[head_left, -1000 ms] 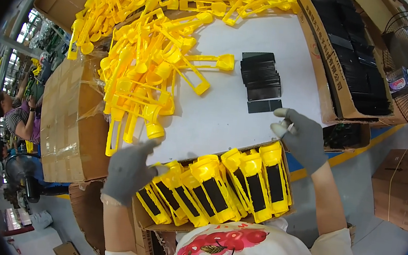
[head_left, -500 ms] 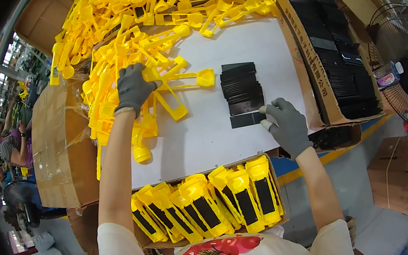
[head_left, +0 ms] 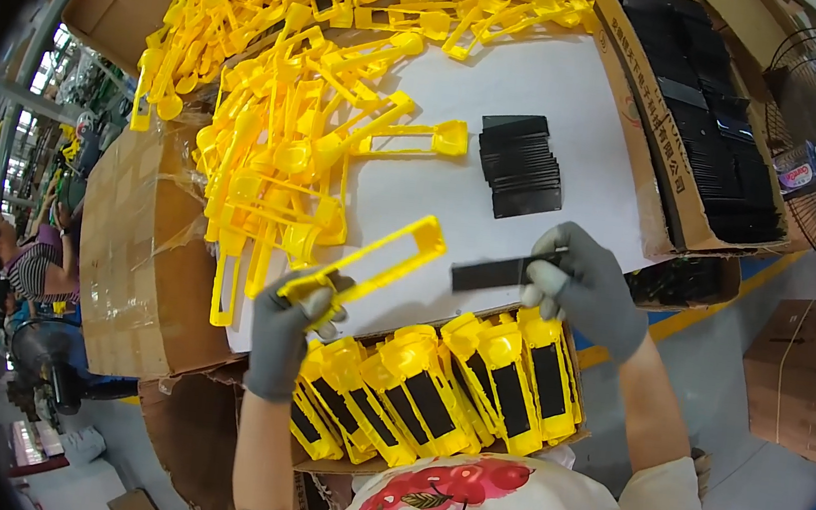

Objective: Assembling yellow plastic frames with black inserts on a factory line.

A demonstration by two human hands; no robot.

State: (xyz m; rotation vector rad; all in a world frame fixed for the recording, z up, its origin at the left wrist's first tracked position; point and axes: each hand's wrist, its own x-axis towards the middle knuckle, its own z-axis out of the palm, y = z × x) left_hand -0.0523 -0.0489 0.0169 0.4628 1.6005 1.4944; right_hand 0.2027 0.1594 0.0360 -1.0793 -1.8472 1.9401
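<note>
Left hand (head_left: 284, 327) fingers grip a raised yellow frame (head_left: 366, 270); right hand (head_left: 586, 285) pinches a black strip (head_left: 491, 273).

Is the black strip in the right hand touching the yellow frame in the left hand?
Apart. The head view shows white table between the black strip and the yellow frame.
</note>
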